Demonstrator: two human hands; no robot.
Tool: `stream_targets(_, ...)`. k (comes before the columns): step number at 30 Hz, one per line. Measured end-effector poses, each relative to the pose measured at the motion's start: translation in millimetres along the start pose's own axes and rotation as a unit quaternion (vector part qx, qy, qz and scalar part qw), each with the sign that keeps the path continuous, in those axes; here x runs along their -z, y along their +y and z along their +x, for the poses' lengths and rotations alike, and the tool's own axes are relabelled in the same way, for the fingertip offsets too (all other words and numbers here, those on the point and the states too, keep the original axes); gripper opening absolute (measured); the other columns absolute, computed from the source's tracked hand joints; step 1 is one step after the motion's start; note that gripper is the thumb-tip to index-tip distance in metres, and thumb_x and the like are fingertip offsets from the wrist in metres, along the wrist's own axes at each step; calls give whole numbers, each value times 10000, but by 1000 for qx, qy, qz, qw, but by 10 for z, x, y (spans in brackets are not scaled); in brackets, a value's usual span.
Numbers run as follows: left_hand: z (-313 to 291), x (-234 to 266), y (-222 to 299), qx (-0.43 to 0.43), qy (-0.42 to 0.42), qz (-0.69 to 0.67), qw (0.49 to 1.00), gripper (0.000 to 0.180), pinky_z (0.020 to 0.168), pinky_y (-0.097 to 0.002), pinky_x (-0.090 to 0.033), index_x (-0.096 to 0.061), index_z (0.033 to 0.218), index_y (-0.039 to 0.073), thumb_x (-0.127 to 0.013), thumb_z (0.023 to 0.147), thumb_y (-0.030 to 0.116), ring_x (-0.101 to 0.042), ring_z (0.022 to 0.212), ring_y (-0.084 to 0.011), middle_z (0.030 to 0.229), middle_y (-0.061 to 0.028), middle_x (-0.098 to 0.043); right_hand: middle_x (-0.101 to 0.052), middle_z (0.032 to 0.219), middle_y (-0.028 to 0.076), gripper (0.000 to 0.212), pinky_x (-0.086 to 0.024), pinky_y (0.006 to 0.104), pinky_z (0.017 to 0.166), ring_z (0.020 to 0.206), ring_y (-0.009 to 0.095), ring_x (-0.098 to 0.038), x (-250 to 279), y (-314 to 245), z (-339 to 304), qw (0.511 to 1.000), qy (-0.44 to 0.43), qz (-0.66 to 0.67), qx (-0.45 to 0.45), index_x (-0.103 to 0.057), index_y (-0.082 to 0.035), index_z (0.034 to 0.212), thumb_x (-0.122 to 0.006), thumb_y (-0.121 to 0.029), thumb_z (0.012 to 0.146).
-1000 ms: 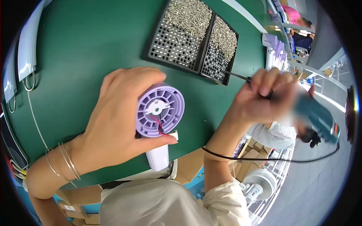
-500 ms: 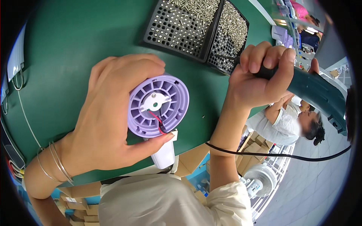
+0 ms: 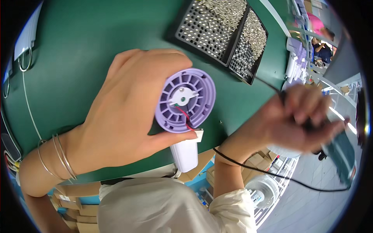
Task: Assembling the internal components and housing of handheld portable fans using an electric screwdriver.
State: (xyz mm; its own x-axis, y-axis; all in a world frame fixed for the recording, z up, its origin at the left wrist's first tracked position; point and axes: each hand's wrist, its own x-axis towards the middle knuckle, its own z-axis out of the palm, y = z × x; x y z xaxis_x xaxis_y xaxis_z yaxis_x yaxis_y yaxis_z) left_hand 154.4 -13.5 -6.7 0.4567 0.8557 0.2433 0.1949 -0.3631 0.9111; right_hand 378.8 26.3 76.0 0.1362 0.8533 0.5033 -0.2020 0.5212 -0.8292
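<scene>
My left hand (image 3: 128, 105) is wrapped round a round lilac housing (image 3: 210, 91), its open spoked face turned up. A white hub (image 3: 185, 94) sits in the middle, and red and dark wires (image 3: 182, 111) run from it to a white connector (image 3: 199, 135) by my thumb. A white handle (image 3: 185, 156) sticks out below the housing. To the right, my right hand (image 3: 301, 120), smeared by motion, is closed round a dark teal electric screwdriver (image 3: 341, 157). Its long thin bit (image 3: 269, 84) points toward the screw trays, apart from the housing.
Two black perforated trays (image 3: 202, 54) hold many small silver screws (image 3: 223, 11) at the back. A black cord (image 3: 268, 176) hangs past my right forearm. Cardboard boxes (image 3: 88, 215) and a fan (image 3: 264, 190) stand below the green table (image 3: 97, 27). Other people are farther off.
My right hand has swung right and down with the screwdriver, its bit now clear of the screw tray. The housing in my left hand sits farther right in view; the trays also appear shifted right.
</scene>
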Motion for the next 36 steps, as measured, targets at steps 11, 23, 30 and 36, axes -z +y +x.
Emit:
stream_targets(11,11,-58,-42,-20,21,18,999,898,978,-428,-382,-405,1284,76,-923,553,147,-528,1126,-328,1264,-171,-538,-467,771,6,514,-314,261,468,551,121,-432,-345,-7,-416,979,-191,69,16,-481,14,1347,-501,-359,994)
stream_targets(23,24,-36,-32,-33,31,15,999,869,978,-443,-379,-408,1268,66,-913,568,166,-541,1105,-336,1249,-167,-544,-471,748,1,457,-360,250,372,466,107,-425,-364,136,-469,974,-227,-6,4,-317,-312,1462,-424,-381,1023)
stream_targets(30,1,-18,-45,-42,36,31,998,873,968,-442,-379,-409,1255,68,-920,555,179,-533,1092,-333,1238,-157,-539,-484,697,-2,588,-388,249,388,450,101,-444,-341,99,-431,968,-242,-28,53,-228,-289,1510,-504,-368,997)
stream_targets(36,-39,11,-5,-26,39,58,997,927,962,-429,-378,-420,1277,52,-932,526,233,-473,1107,-335,1234,-164,-477,-381,656,-7,327,-306,260,366,455,98,-370,-19,61,-31,993,-17,-69,91,-379,-127,749,-397,-315,1015)
